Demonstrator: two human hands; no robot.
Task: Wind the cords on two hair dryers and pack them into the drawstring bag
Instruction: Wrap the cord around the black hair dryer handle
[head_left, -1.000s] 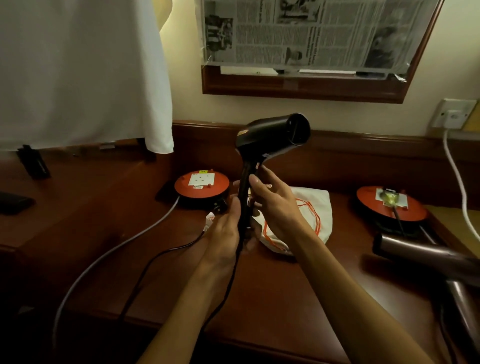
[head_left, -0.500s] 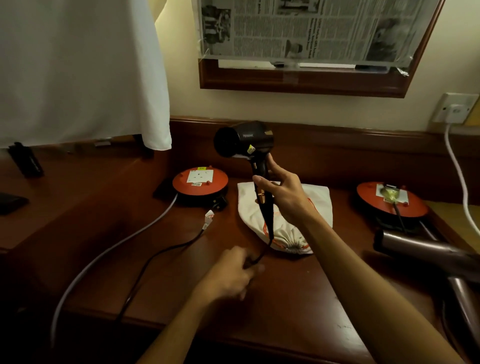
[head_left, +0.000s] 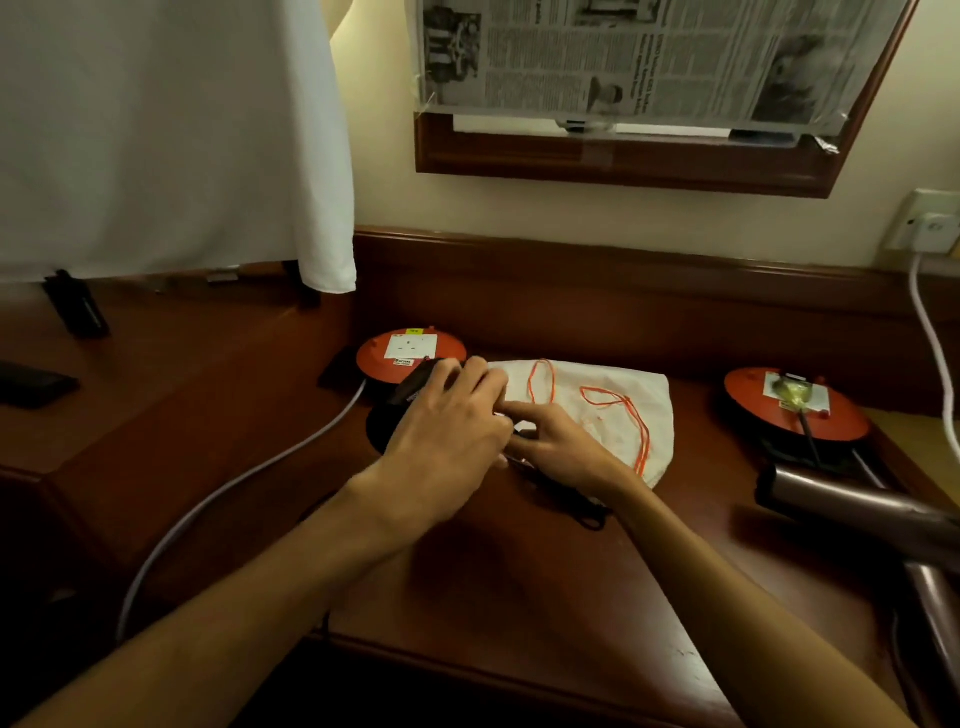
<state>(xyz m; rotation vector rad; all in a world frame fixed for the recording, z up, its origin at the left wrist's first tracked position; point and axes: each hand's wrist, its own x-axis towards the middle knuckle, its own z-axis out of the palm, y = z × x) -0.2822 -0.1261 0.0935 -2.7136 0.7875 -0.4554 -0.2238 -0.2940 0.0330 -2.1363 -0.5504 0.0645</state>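
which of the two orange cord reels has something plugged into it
The right orange reel, beside the bronze hair dryer: a plug and dark cord sit in its socket. The left orange reel, behind the left hand, shows a bare socket.

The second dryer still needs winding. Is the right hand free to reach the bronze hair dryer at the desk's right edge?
Probably not yet: the right hand is busy beside the black hair dryer. The desk between it and the bronze hair dryer looks open, so the path itself seems free.
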